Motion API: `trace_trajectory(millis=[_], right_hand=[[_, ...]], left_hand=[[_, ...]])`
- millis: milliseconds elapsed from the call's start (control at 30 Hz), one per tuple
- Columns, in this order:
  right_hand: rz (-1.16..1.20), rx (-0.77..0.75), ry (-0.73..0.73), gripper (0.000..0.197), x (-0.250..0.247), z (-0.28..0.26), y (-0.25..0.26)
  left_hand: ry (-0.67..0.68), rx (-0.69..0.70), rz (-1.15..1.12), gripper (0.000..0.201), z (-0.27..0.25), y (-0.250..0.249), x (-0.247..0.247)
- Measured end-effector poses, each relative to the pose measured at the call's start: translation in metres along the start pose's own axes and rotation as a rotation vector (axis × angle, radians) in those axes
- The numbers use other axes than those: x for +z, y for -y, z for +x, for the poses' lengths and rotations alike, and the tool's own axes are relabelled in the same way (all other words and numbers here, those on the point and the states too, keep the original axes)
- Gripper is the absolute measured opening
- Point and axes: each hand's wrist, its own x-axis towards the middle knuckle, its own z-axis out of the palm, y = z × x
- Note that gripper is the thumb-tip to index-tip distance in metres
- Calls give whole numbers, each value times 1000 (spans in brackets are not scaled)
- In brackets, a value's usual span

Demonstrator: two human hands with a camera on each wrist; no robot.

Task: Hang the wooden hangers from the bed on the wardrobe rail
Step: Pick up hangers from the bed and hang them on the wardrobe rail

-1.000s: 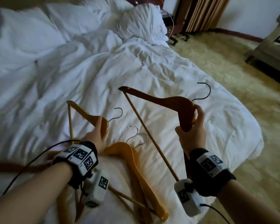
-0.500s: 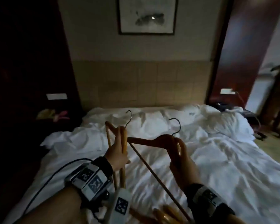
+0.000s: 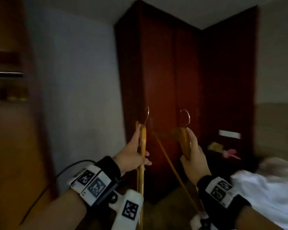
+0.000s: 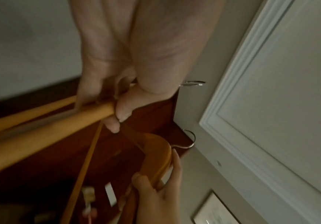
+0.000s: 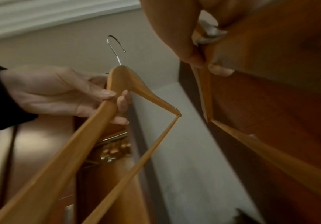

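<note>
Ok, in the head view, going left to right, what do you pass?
Rail → left hand gripping a light hanger → right hand gripping a second hanger → pink item → white bedding.

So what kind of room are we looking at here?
Probably a hotel bedroom. There's a bed with white bedding, a tall dark wooden cabinet in the corner, and a rail at the left, likely the wardrobe's.

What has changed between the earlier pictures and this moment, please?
The person has turned from the bed towards the dark wardrobe, lifting both hangers upright. The left hand has lifted its hanger off the bed. Unchanged: the right hand grips the same darker hanger.
</note>
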Motion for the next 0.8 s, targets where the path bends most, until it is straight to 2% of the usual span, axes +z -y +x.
trace_trajectory(millis=[100,200,400,567,667,800], right_hand=[[85,-156,130,88,96,11,79],[148,-298,252,88,183,15,149],[233,-436,425,83,338,30,265],[276,-528,456,83,441,73,332],[266,-547,422,83,490,116,368],[299,-529,375,82,547,169,413]], left_hand=[[-199,-49,3,111,-42,27,-105],[-351,-110,37,110,-85,53,-189],[-537,-194,92,110,-145,98,-328],[-678,-246,151,112,-136,119,-441],[-746,-198,136,102,-124,131,-500],[-773,-194,147,94,-112,151,-574]])
